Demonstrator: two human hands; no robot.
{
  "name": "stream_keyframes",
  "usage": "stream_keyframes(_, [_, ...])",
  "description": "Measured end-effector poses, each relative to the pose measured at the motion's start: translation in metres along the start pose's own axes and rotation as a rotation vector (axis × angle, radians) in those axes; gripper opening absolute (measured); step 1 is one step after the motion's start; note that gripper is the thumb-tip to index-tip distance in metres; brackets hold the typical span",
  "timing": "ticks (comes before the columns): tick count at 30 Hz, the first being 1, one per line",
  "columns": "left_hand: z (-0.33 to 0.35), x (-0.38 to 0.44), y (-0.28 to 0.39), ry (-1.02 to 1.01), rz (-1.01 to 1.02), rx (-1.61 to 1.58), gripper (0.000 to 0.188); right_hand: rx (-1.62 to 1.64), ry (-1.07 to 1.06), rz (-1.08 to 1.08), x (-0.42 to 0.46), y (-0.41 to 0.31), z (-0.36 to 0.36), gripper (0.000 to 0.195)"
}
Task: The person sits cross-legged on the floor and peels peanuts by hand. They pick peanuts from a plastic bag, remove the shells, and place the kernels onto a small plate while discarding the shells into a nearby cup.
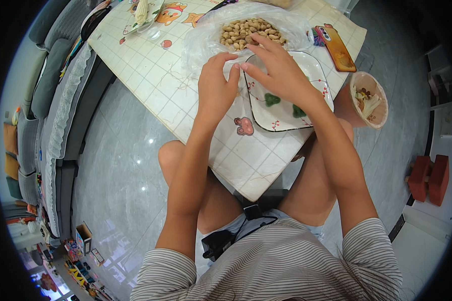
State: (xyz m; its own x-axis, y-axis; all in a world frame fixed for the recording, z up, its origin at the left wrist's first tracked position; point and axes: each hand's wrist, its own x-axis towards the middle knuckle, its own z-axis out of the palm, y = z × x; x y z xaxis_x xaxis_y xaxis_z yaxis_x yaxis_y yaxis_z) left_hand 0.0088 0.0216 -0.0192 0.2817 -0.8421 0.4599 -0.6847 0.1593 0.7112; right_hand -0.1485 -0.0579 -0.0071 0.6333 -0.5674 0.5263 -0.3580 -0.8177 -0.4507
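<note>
Unshelled peanuts (pixel 245 31) lie in a heap inside an opened clear plastic bag (pixel 199 43) on the table. My right hand (pixel 278 69) is over the far left part of a square white dish (pixel 263 114), its fingertips reaching to the near edge of the peanuts. Nothing shows between its spread thumb and fingers. My left hand (pixel 215 84) hovers left of the dish, just short of the bag, with fingers bent and thumb apart; no item is visible in it. The dish has a dark rim, green leaf shapes and red berry patterns. Its far left part is hidden by my right hand.
A phone (pixel 338 50) in an orange case lies near the table's right edge. Below that edge stands a waste bin (pixel 383 90) with scraps inside. A corn cob (pixel 141 13) rests on a plate at far left. The table corner (pixel 252 192) points between my knees.
</note>
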Motion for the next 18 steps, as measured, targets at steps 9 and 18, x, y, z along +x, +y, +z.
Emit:
stream_keyframes(9, [-0.004,0.003,0.003,0.052,-0.119,-0.067,0.023,0.072,-0.013,-0.067,-0.002,-0.019,0.001,0.047])
stream_keyframes(18, [-0.009,0.005,0.014,0.067,-0.201,-0.225,0.026,0.087,-0.001,-0.117,-0.004,-0.026,0.002,0.04])
